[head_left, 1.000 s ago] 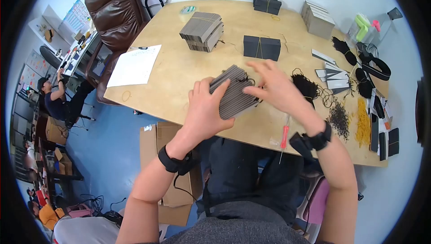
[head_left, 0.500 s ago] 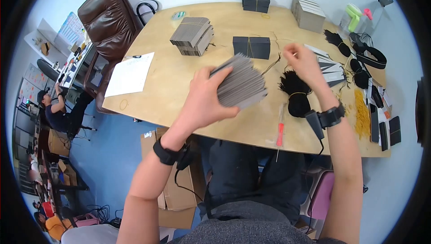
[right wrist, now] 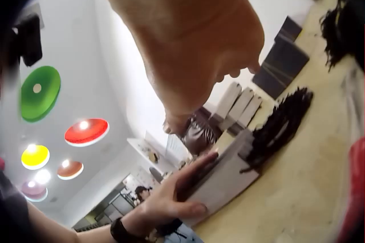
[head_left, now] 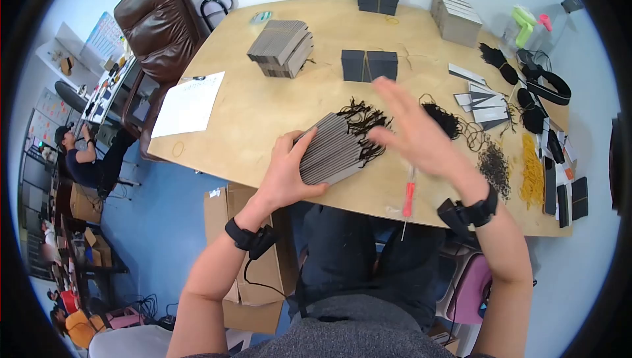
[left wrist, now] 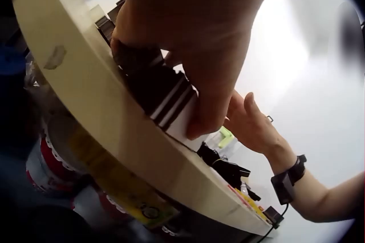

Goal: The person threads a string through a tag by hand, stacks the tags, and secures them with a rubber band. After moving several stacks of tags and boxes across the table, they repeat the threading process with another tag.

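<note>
My left hand [head_left: 287, 172] grips a stack of thin grey cards [head_left: 329, 150] at the table's near edge, thumb on the near side and fingers over the far side. Black cords [head_left: 363, 127] stick out in a loose bunch from the right end of the stack. Just right of those cords, my right hand [head_left: 421, 137] is raised with straight fingers, its thumb apart and nothing held. In the right wrist view the cords [right wrist: 279, 123] spread over the tabletop below the right hand [right wrist: 199, 55].
Banded dark card packs [head_left: 370, 66] and grey stacks [head_left: 282, 48] stand farther back. A black cord bundle [head_left: 440, 121], red-handled tool [head_left: 409, 200], loose cards [head_left: 484, 104] and yellow bands [head_left: 532, 170] lie to the right. Paper [head_left: 187, 104] lies left; another person [head_left: 85, 157] sits beyond.
The stack has come down toward the near edge in my left hand, its cords now fanned out. My right hand swung right, fingers bent, then came back left over the cords with fingers straight.
</note>
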`<action>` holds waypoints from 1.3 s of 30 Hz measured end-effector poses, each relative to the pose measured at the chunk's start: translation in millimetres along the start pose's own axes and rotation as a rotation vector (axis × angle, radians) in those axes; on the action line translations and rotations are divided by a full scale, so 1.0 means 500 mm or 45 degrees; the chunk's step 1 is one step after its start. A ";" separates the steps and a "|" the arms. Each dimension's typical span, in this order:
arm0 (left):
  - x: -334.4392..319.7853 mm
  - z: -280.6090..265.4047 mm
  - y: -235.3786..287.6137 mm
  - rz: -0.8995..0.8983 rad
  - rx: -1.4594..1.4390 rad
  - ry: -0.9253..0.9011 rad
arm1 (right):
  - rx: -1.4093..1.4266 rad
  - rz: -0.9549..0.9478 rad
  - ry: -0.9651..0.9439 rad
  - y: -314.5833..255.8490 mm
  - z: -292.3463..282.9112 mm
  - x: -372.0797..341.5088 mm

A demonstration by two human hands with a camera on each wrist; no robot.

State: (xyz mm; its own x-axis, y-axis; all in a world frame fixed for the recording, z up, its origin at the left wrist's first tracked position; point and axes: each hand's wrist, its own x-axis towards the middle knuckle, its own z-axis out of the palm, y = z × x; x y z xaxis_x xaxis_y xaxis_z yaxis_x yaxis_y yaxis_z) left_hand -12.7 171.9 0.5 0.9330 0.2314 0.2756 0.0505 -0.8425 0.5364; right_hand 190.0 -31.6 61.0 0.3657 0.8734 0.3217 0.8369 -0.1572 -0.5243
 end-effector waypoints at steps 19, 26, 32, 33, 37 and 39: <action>-0.071 0.035 -0.003 -0.138 0.015 0.099 | 0.020 -0.360 0.096 -0.022 0.089 0.028; -0.051 0.031 -0.008 -0.187 0.008 0.108 | -0.119 -0.293 -0.261 -0.029 0.123 -0.060; -0.056 0.044 -0.017 -0.122 0.120 0.151 | -0.142 -0.191 -0.274 -0.022 0.131 -0.066; -0.057 0.044 -0.018 -0.094 0.116 0.157 | -0.088 -0.135 -0.306 -0.022 0.131 -0.067; -0.061 0.035 -0.013 -0.124 0.012 0.125 | -0.004 -0.170 -0.211 -0.033 0.129 -0.061; -0.061 0.029 -0.003 -0.133 -0.020 0.094 | -0.094 -0.217 -0.059 -0.031 0.143 -0.052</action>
State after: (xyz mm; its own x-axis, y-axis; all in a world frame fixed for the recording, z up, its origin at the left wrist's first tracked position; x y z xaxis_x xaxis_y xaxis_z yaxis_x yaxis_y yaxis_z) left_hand -36.1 158.8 -20.4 0.8940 0.3534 0.2754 0.1399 -0.8042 0.5777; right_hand 138.5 -19.2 4.4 0.1984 0.9102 0.3636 0.9133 -0.0371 -0.4056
